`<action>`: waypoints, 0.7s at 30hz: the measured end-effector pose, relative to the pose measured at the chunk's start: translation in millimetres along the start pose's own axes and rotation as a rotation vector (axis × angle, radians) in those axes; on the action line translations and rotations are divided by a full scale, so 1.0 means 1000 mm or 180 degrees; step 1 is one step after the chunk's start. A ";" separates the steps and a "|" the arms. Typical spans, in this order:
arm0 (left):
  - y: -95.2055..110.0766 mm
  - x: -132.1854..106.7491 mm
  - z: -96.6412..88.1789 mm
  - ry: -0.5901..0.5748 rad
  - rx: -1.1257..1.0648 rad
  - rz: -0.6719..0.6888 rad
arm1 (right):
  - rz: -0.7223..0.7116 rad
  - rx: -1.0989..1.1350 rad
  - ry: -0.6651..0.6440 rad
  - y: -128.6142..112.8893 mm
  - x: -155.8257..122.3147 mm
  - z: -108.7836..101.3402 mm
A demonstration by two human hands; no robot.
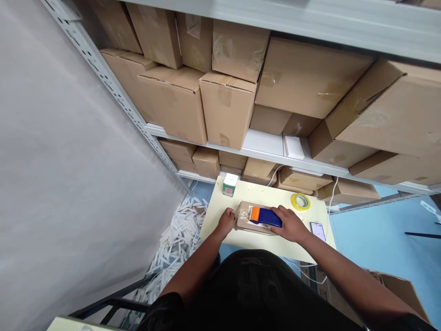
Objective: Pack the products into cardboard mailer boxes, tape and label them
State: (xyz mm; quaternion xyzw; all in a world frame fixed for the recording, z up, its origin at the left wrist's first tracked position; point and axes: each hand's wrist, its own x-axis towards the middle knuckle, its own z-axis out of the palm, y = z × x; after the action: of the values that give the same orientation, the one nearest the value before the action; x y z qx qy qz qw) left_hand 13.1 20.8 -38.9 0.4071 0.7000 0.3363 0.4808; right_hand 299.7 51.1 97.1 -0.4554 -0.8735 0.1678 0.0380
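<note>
A small brown cardboard box point(245, 224) lies on a pale yellow table point(262, 243) in front of me. My left hand point(226, 220) is closed against the box's left end. My right hand point(290, 224) grips a blue and orange handheld device point(264, 215), likely a tape dispenser, and presses it flat on the box's top. The device's orange end points left.
A yellow tape roll point(300, 201), a small white and green box point(229, 184) and a phone point(317, 230) lie on the table. Metal shelves point(268, 147) full of cardboard cartons rise behind. White paper strips point(175, 239) litter the floor at left. An open carton point(396, 289) stands at right.
</note>
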 end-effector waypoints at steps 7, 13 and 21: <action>0.006 -0.002 0.002 0.0142 0.0309 0.0020 | 0.0054 -0.0012 -0.0342 -0.009 0.007 -0.012; 0.026 -0.032 -0.014 -0.0413 0.1530 0.2553 | 0.0095 -0.0376 -0.0497 -0.018 0.009 -0.018; 0.025 -0.033 0.008 -0.0289 0.2809 0.2761 | 0.0196 -0.0890 -0.0747 -0.045 0.025 -0.025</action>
State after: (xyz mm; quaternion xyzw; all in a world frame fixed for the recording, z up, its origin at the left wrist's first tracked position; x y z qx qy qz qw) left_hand 33.9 3.0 -6.6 0.8289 0.5227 0.1623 0.1159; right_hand 255.3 54.2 133.6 -0.4601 -0.8724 0.0979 -0.1331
